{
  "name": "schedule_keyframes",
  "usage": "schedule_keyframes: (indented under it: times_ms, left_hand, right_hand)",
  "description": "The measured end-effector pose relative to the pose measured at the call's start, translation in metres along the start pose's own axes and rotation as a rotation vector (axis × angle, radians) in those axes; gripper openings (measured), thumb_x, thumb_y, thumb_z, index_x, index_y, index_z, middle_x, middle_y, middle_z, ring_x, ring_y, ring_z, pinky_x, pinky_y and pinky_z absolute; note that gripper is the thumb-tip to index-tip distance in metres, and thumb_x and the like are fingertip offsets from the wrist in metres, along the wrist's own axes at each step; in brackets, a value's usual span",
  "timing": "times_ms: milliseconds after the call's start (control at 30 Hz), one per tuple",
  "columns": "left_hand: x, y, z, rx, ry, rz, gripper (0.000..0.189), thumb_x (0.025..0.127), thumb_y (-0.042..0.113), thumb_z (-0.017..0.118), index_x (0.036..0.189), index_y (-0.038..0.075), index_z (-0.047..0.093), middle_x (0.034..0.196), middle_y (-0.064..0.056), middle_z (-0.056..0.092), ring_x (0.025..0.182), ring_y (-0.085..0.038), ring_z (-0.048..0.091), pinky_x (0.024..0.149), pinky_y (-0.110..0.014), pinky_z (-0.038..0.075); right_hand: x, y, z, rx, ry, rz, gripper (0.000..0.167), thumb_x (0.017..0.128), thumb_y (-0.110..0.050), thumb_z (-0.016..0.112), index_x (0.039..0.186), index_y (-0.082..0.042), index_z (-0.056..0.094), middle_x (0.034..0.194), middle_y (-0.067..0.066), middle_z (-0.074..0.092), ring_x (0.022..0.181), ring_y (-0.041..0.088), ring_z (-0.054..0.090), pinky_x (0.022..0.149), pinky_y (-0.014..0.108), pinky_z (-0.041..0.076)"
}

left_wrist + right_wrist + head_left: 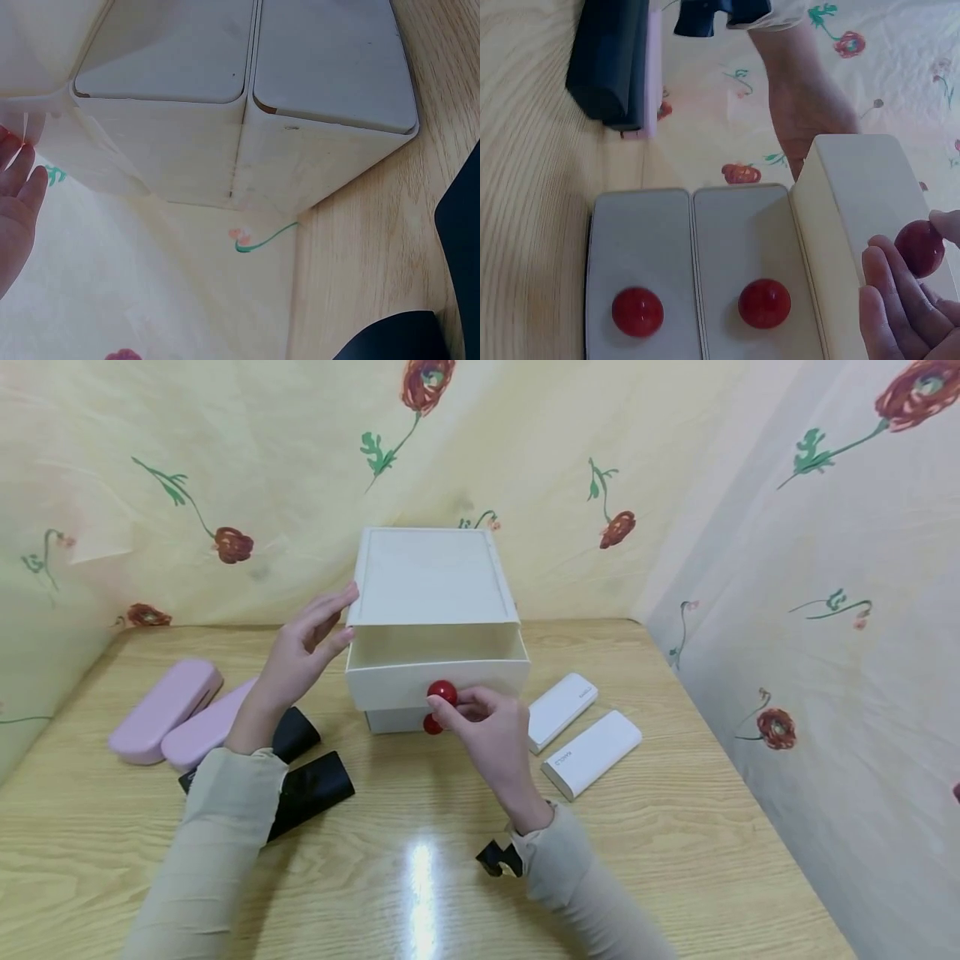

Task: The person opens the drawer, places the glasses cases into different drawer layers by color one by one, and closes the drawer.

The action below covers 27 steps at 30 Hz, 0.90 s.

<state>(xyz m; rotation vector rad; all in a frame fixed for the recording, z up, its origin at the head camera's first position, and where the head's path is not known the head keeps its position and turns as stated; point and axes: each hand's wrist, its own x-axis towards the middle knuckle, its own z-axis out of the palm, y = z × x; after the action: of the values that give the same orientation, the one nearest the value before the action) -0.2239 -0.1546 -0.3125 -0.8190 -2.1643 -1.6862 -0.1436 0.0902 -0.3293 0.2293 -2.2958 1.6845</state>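
A small white drawer cabinet (431, 575) stands at the back of the table, its top drawer (390, 685) pulled part way out. That drawer's inside shows in the head view, with nothing seen in it. My right hand (491, 735) pinches the round red knob (442, 692) on its front between thumb and fingers. Against the cabinet's left side, near the top edge, rests my left hand (288, 656) with fingers extended. Below, the middle drawer (742, 232) and bottom drawer (641, 240) are closed, each with a red knob.
Two pink cases (167, 710) lie left on the wooden table (360, 893). Two black cases (315, 789) sit closer, partly behind my left sleeve. Right of the cabinet lie two white power banks (592, 753) with small lettering. Flowered cloth (300, 468) hangs behind and at both sides.
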Motion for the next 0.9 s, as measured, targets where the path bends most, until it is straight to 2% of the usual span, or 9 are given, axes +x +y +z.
schedule_keyframes:
  times_ms: [67, 167, 333, 500, 733, 900]
  left_hand:
    - [-0.0004, 0.0002, 0.0, 0.003, 0.0, -0.004, 0.047, 0.096, -0.001, 0.053, 0.142, 0.002, 0.046, 0.152, -0.015, 0.04, 0.14, -0.008, 0.037, 0.114, -0.013, 0.029]
    - [-0.0006, 0.0001, 0.0004, 0.007, 0.003, -0.007, 0.046, 0.097, 0.0, 0.053, 0.142, 0.002, 0.047, 0.152, -0.015, 0.04, 0.14, -0.008, 0.037, 0.115, -0.015, 0.029]
    - [-0.0003, -0.0003, 0.0005, 0.009, 0.006, -0.004, 0.045, 0.098, 0.001, 0.052, 0.142, 0.003, 0.047, 0.152, -0.014, 0.04, 0.139, -0.007, 0.038, 0.115, -0.015, 0.029]
    - [-0.0004, -0.0013, -0.0002, 0.0, -0.002, -0.008, 0.045, 0.098, 0.001, 0.051, 0.143, 0.003, 0.046, 0.153, -0.013, 0.039, 0.14, -0.008, 0.038, 0.114, -0.013, 0.029]
    - [-0.0007, -0.0014, 0.0005, 0.016, 0.007, -0.024, 0.045, 0.098, 0.002, 0.051, 0.143, 0.004, 0.047, 0.153, -0.013, 0.04, 0.138, -0.007, 0.038, 0.113, -0.012, 0.03]
    - [-0.0007, -0.0016, 0.0001, 0.02, 0.011, -0.023, 0.044, 0.098, 0.003, 0.051, 0.142, 0.004, 0.047, 0.153, -0.013, 0.04, 0.138, -0.006, 0.039, 0.113, -0.012, 0.031]
  right_hand:
    - [-0.0002, -0.0009, 0.0001, 0.036, -0.015, 0.061, 0.023, 0.08, -0.027, 0.079, 0.084, -0.004, 0.075, 0.076, 0.011, 0.075, 0.068, 0.014, 0.071, 0.056, 0.02, 0.048]
    - [0.0006, -0.0028, 0.0001, 0.12, -0.054, 0.148, 0.025, 0.082, -0.026, 0.078, 0.088, -0.002, 0.075, 0.08, 0.014, 0.076, 0.073, 0.019, 0.074, 0.064, 0.022, 0.056]
    - [0.003, -0.0037, 0.0, 0.242, -0.115, 0.254, 0.03, 0.085, -0.029, 0.075, 0.094, 0.0, 0.074, 0.086, 0.016, 0.076, 0.081, 0.029, 0.074, 0.072, 0.033, 0.061]
    - [0.0048, -0.0009, 0.0003, 0.294, -0.145, 0.274, 0.035, 0.088, -0.032, 0.071, 0.094, 0.002, 0.074, 0.085, 0.014, 0.076, 0.08, 0.032, 0.074, 0.076, 0.04, 0.061]
    - [0.0062, -0.0015, -0.0003, 0.318, -0.224, 0.287, 0.042, 0.092, -0.031, 0.065, 0.101, 0.01, 0.07, 0.081, 0.012, 0.076, 0.073, 0.017, 0.074, 0.075, 0.036, 0.061]
    - [0.0038, -0.0024, -0.0005, 0.295, -0.222, 0.276, 0.037, 0.092, -0.028, 0.066, 0.097, 0.008, 0.072, 0.082, 0.015, 0.076, 0.075, 0.022, 0.074, 0.08, 0.043, 0.06]
